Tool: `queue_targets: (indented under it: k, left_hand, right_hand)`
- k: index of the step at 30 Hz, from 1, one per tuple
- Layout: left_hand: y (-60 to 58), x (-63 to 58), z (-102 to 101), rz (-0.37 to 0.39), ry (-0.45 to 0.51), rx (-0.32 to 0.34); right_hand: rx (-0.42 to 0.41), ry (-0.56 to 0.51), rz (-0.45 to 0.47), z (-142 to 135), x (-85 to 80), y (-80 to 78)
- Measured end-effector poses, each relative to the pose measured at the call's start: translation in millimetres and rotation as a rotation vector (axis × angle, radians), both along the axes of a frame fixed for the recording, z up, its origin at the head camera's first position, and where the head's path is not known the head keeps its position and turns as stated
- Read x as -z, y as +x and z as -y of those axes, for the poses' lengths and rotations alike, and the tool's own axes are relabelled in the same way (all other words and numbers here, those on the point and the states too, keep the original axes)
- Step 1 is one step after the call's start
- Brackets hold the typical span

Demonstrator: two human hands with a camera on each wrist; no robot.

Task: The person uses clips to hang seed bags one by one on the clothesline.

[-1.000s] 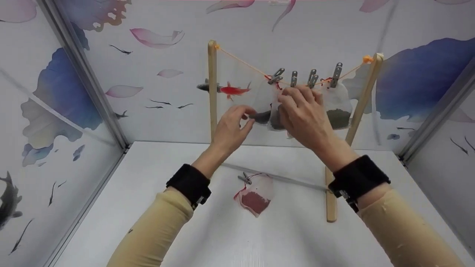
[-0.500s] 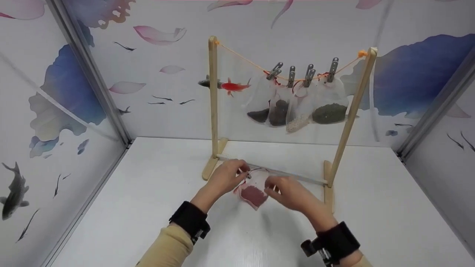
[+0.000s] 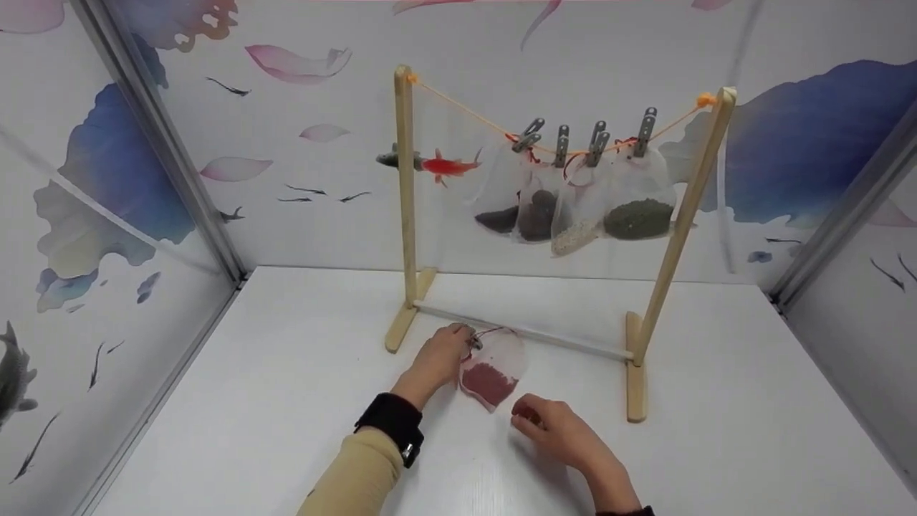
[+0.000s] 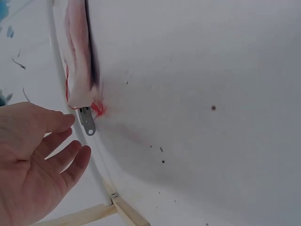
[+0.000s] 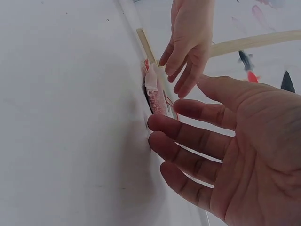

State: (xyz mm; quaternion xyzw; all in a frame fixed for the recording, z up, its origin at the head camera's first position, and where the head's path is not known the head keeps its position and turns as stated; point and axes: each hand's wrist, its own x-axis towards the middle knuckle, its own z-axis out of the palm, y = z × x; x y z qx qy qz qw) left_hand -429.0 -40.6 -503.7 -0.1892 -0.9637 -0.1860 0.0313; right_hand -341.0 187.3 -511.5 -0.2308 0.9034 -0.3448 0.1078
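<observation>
A drawstring mesh pouch (image 3: 490,383) with reddish contents lies on the white table in the head view, a grey metal clip (image 3: 476,343) at its upper left corner. Beside that corner is my left hand (image 3: 438,360). The left wrist view shows its fingers loosely bent, the thumb near the clip (image 4: 88,122) and nothing visibly gripped. My right hand (image 3: 566,433) hovers just right of the pouch's lower end. Its fingers are spread and relaxed in the right wrist view, with the pouch (image 5: 158,101) partly hidden behind them.
A wooden frame (image 3: 407,193) stands behind, with an orange cord (image 3: 466,107) across its top. Several filled mesh bags (image 3: 640,218) hang there from metal clips (image 3: 562,145). A pale crossbar (image 3: 573,343) runs low behind the pouch. Patterned walls enclose the table (image 3: 236,401).
Both hands have left the hanging bags and come down to the pouch. Over the last half second the right hand has drawn back from the pouch, while the left stays by the clip.
</observation>
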Motion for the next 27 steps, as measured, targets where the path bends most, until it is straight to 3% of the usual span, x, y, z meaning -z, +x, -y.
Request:
queue_targets:
  k: [6,14,20,24,27]
  left_hand:
    - [-5.7,9.5,-3,-0.041,-0.022,0.013]
    - [-6.3,17.5,3,-0.143,-0.036,-0.118]
    - [3.2,9.6,16,-0.210,-0.065,-0.238]
    - [18.8,-7.9,23,-0.219,0.060,-0.255]
    - [36.6,-23.3,21,-0.140,0.246,-0.202]
  right_hand:
    - [0.001,-0.001,0.011,1,0.8,3.2]
    - [0.009,-0.001,0.005,-1,-0.7,2.9]
    - [0.014,0.008,0.022,-4,-1.3,2.2]
    - [0.028,0.014,0.016,-5,-1.8,1.4]
    - [0.036,0.011,-0.015,-5,-3.0,0.5]
